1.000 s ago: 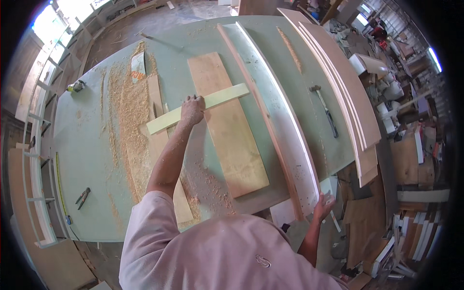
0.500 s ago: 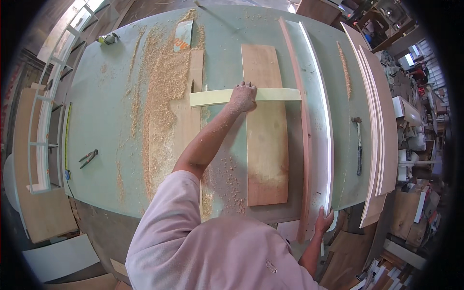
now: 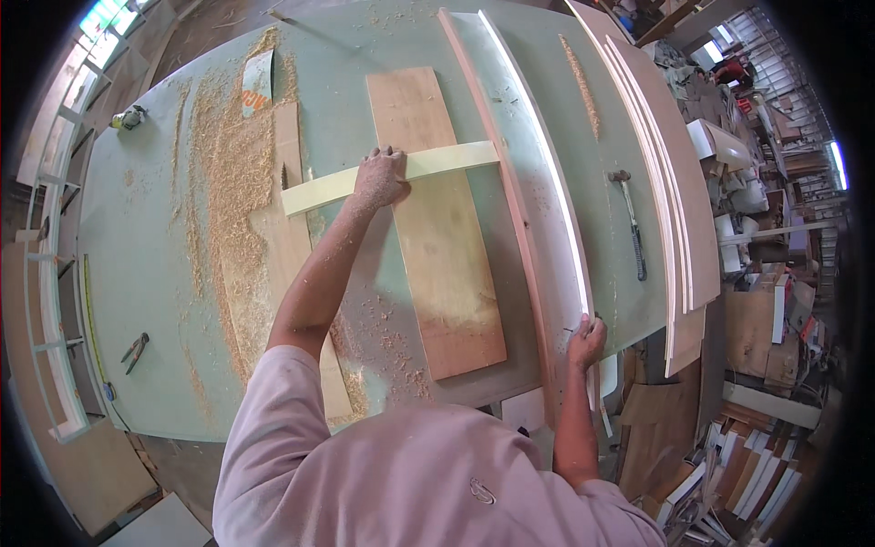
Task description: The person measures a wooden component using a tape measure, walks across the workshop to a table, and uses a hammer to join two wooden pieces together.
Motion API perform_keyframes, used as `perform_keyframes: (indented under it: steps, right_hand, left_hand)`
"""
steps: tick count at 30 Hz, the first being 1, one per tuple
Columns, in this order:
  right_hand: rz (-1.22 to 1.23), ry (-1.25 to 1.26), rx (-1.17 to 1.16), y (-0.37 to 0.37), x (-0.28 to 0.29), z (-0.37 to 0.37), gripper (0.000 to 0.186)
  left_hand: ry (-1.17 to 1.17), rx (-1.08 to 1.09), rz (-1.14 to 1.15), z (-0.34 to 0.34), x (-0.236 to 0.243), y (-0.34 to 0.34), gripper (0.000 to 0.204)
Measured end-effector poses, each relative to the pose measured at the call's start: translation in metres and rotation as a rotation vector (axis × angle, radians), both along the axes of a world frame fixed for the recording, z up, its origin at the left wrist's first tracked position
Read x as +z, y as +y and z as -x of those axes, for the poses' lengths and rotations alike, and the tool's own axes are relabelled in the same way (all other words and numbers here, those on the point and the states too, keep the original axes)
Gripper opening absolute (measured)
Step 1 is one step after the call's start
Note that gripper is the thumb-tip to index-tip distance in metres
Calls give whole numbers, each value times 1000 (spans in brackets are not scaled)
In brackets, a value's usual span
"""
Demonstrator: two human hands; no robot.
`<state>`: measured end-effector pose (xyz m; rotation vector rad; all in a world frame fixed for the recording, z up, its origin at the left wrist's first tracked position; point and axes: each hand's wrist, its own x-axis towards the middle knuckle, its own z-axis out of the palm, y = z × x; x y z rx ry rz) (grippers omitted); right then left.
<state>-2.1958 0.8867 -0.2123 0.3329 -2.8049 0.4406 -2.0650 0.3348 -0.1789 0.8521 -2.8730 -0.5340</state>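
Upper-left glare from windows point(image 3: 97, 20), dark curved edges.

The pale pink short-sleeved shirt point(image 3: 401, 483) bears a small, perhaps stitched emblem point(image 3: 482, 491); hands point(image 3: 379, 180) point(image 3: 586, 342) are bare

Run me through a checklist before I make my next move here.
1. Left grip on the strip: ok.
2. Strip lying across the board: ok.
3. Strip's right end touching the brown rail: cannot tell.
4. Right grip holding the white rail: cannot tell; it's at its edge.
5. Bench free of shavings: not ok, plenty on the left.
6. Hammer clear of both grips: ok.
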Motion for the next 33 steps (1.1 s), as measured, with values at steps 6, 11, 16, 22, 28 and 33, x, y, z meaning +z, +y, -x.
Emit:
perform_keyframes:
  steps: [6,11,16,22,28,33]
  right_hand:
    - [-15,-63,-27,5,2,13,35]
    - [-1,-94,-11,13,-4,14,39]
    - [-50,-155,-27,9,1,16,46]
    - [-89,-158,-51,9,1,17,47]
    - [-63,-154,-29,6,2,15,46]
    - [-52,-165,-57,0,8,12,45]
  left_hand:
    - [55,4,-12,7,-2,5,55]
    - [-20,3,2,16,-5,7,58]
    - [2,-19,-9,10,-13,-8,64]
    - [78,-27,-16,2,-18,-14,56]
    - [91,-2,-28,-5,-14,-15,52]
    - [79,11,-36,-6,-14,-15,55]
